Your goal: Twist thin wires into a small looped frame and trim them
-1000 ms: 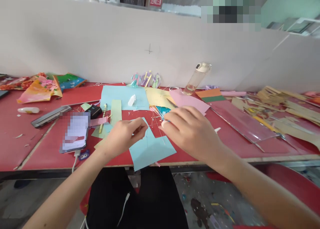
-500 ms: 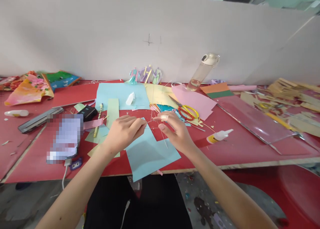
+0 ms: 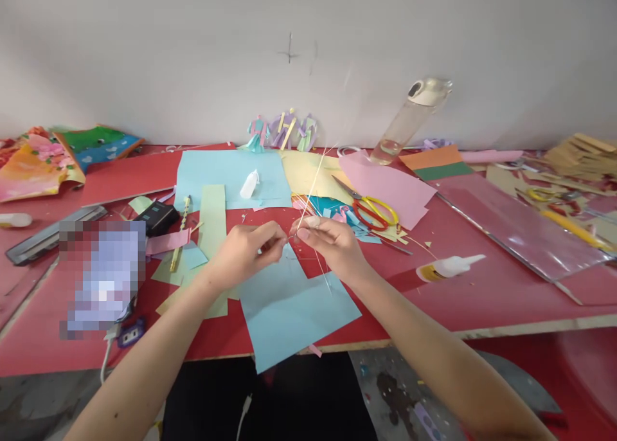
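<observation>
Over a light blue paper sheet [image 3: 299,312], my right hand [image 3: 337,245] pinches thin pale strands [image 3: 315,182] between thumb and fingers. They stick up past the fingertips and also trail below the hand. Close beside it, my left hand [image 3: 245,251] is closed in a pinch, its fingertips almost meeting those of the right. Whatever it grips there is too small to make out. Behind the right hand lie scissors [image 3: 371,211] with red and yellow handles, next to a bundle of thin sticks and paper scraps [image 3: 332,211].
A glue bottle [image 3: 448,269] lies right, a small white bottle [image 3: 249,185] on blue paper behind. A tilted water bottle [image 3: 405,123] and small paper dresses [image 3: 284,131] are near the wall. Left are a phone [image 3: 106,274], a black box [image 3: 164,218] and a stapler-like tool [image 3: 53,235].
My right hand's fingers have closed on the strands, which now stand up above it. My hands have come closer together. The camera view has shifted slightly.
</observation>
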The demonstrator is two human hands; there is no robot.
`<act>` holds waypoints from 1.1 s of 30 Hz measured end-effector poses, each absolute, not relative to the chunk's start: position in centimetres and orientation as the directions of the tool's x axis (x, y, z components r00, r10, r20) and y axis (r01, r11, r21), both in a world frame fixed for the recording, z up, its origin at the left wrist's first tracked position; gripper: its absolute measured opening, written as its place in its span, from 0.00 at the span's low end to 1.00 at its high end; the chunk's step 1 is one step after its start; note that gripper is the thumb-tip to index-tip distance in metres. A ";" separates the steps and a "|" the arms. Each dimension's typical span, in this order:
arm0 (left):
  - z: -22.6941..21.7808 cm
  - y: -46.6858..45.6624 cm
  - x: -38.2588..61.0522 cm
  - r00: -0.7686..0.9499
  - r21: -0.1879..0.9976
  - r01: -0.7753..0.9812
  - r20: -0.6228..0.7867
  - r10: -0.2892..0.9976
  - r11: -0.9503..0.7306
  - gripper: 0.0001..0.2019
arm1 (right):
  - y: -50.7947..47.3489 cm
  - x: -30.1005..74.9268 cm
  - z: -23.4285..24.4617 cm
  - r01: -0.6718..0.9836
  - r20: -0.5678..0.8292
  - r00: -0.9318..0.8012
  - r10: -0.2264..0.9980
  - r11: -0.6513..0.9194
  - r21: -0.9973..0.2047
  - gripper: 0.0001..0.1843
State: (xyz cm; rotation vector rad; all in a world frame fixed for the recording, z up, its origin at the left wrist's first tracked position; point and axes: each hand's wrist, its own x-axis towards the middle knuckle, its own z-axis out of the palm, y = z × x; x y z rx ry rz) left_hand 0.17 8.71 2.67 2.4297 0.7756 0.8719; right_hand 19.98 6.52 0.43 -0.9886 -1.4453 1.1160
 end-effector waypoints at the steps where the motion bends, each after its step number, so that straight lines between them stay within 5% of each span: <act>1: 2.8 8.6 0.3 0.640 0.695 0.313 0.349 0.685 -0.647 0.06 | 6.5 20.0 0.3 0.016 0.250 -0.148 0.957 0.255 -0.967 0.11; 5: 3.2 8.2 0.7 0.650 0.990 0.084 0.031 0.760 -0.112 0.07 | 6.2 19.8 0.4 0.029 0.371 -0.177 0.912 0.382 -0.924 0.11; 8: 3.1 8.0 0.8 0.690 0.978 -0.032 -0.127 0.713 0.205 0.07 | 5.9 19.6 0.5 0.058 0.444 -0.181 0.878 0.460 -0.886 0.14; 10: 2.9 8.0 0.7 0.713 0.967 -0.050 -0.139 0.687 0.248 0.07 | 5.8 19.7 0.4 0.062 0.448 -0.197 0.872 0.467 -0.882 0.15; 18: 2.9 7.5 -0.2 0.692 0.954 0.132 0.106 0.714 -0.270 0.04 | 6.3 20.4 -0.9 -0.176 0.253 -0.377 0.891 0.199 -0.964 0.22; 24: 2.0 7.9 -0.6 0.637 0.580 0.294 0.474 0.608 -0.760 0.06 | 6.0 20.3 -0.5 -0.184 0.151 -0.343 0.927 0.092 -0.979 0.20; 33: 1.3 7.7 -0.2 0.689 0.049 0.320 0.673 0.268 -0.946 0.08 | 6.1 23.7 3.8 0.115 0.039 -0.594 0.803 0.133 -0.984 0.15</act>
